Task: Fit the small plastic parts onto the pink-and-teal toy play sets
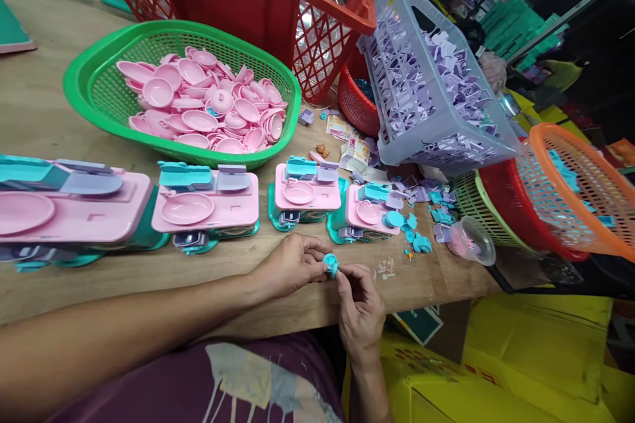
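Near the table's front edge, a small round teal part is held between both hands. My left hand pinches it from the left with thumb and fingers. My right hand grips its right side with thumb and index finger, the other fingers curled. Just beyond the hands stand pink-topped toy units with teal bases, one at the right and another beside it. Two more, a middle one and a large one, continue the row to the left.
Behind the row are a green basket of pink pans and a red crate of clear parts. Loose teal pieces and purple pieces lie at right, near a tilted translucent crate and an orange basket. Yellow boxes stand lower right.
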{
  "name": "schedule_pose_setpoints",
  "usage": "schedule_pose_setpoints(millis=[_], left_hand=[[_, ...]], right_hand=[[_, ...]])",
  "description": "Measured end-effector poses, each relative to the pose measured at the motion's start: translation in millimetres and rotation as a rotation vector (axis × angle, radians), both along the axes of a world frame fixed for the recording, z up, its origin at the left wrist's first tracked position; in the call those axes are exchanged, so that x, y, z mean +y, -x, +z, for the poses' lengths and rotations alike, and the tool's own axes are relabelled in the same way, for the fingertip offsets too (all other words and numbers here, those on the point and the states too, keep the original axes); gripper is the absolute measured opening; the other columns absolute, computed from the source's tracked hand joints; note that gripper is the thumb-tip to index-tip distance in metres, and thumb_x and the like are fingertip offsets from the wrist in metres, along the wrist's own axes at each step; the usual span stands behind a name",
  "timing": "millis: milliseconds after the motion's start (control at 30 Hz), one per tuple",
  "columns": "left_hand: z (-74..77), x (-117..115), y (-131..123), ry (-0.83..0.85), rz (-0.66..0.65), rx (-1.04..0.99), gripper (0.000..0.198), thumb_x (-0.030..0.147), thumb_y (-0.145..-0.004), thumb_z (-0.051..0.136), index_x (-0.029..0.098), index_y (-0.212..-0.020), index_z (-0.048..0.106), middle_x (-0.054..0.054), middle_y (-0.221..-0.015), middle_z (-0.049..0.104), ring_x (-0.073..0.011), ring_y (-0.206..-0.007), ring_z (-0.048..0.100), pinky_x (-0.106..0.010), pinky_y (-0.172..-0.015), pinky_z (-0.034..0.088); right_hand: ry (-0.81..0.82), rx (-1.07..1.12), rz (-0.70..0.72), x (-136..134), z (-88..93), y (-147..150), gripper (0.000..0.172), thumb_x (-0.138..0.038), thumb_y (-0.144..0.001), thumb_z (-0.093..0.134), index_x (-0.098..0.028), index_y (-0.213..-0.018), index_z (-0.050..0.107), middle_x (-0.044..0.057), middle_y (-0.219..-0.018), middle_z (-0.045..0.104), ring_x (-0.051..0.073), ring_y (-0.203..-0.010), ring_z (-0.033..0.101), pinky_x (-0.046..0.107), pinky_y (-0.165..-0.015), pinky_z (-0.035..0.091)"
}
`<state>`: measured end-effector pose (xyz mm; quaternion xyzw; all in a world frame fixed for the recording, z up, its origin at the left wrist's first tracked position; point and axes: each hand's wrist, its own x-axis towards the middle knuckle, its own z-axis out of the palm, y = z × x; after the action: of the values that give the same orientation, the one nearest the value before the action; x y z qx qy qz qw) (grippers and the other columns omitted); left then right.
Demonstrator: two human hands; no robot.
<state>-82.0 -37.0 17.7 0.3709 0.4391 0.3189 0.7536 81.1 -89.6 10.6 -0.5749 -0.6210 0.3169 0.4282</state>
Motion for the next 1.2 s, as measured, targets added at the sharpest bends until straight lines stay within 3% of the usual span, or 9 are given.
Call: schedule_pose_setpoints(millis=[200, 433, 700, 1000, 1100, 1200], left_hand=[[-0.8, -1.1, -1.6, -0.014, 0.003, 0.011, 0.024, 0.021, -0.077, 0.067, 0.006, -0.096, 0.067, -0.006, -0.07, 0.068, -0.0134, -0.064, 0.064, -0.021, -0.059, 0.051], [0.8, -3.0, -2.7, -0.073, 0.025, 0.088, 0.018, 0.015, -0.077, 0.065, 0.007, -0.093, 0.068, -0.007, -0.073, 0.07, -0.0136, -0.067, 0.065, -0.021, -0.062, 0.052], [-5.0, -4.8, -3.8, -0.144, 0.059, 0.107, 0.017, 0.022, -0.077, 0.065, 0.009, -0.088, 0.068, -0.007, -0.074, 0.071, -0.0148, -0.068, 0.066, -0.022, -0.063, 0.052], [-8.5, -9.0, -4.9, -0.225, 0.052, 0.132, 0.019, 0.025, -0.081, 0.059, 0.009, -0.089, 0.067, -0.008, -0.079, 0.071, -0.018, -0.072, 0.068, -0.025, -0.065, 0.053], [-6.9, -7.9, -3.5, -0.217, 0.036, 0.122, 0.025, 0.03, -0.08, 0.063, 0.009, -0.092, 0.066, -0.008, -0.077, 0.07, -0.0167, -0.07, 0.066, -0.022, -0.06, 0.049], [-1.8, -6.2, -0.3, -0.195, 0.018, 0.068, 0.029, 0.033, -0.077, 0.068, 0.008, -0.092, 0.065, -0.005, -0.069, 0.066, -0.0133, -0.062, 0.061, -0.019, -0.052, 0.041]], right_hand=[[-0.079, -0.047, -0.081, -0.1, -4.5, 1.7, 0.007, -0.02, -0.09, 0.057, -0.021, -0.096, 0.061, 0.003, -0.091, 0.057, 0.014, -0.085, 0.058, 0.028, -0.075, 0.048], [-0.156, -0.142, -0.048, 0.7, -5.2, 3.8, 0.009, -0.015, -0.089, 0.057, -0.019, -0.096, 0.061, 0.002, -0.09, 0.057, 0.013, -0.084, 0.056, 0.027, -0.075, 0.047], [-0.223, -0.198, -0.087, -0.9, -9.4, 7.3, 0.009, -0.013, -0.088, 0.058, -0.018, -0.095, 0.062, 0.004, -0.089, 0.057, 0.014, -0.083, 0.057, 0.028, -0.073, 0.049], [-0.382, -0.413, -0.067, 0.7, -12.5, 13.0, 0.016, -0.006, -0.085, 0.059, -0.016, -0.098, 0.062, 0.005, -0.088, 0.059, 0.013, -0.084, 0.057, 0.027, -0.075, 0.048], [-0.37, -0.376, -0.055, 1.2, -11.7, 13.6, 0.017, -0.006, -0.086, 0.059, -0.017, -0.098, 0.063, 0.004, -0.087, 0.058, 0.013, -0.083, 0.056, 0.026, -0.074, 0.048], [-0.254, -0.163, -0.024, 0.9, -11.4, 10.2, 0.012, -0.012, -0.088, 0.058, -0.019, -0.095, 0.064, 0.004, -0.089, 0.058, 0.014, -0.087, 0.058, 0.028, -0.077, 0.049]])
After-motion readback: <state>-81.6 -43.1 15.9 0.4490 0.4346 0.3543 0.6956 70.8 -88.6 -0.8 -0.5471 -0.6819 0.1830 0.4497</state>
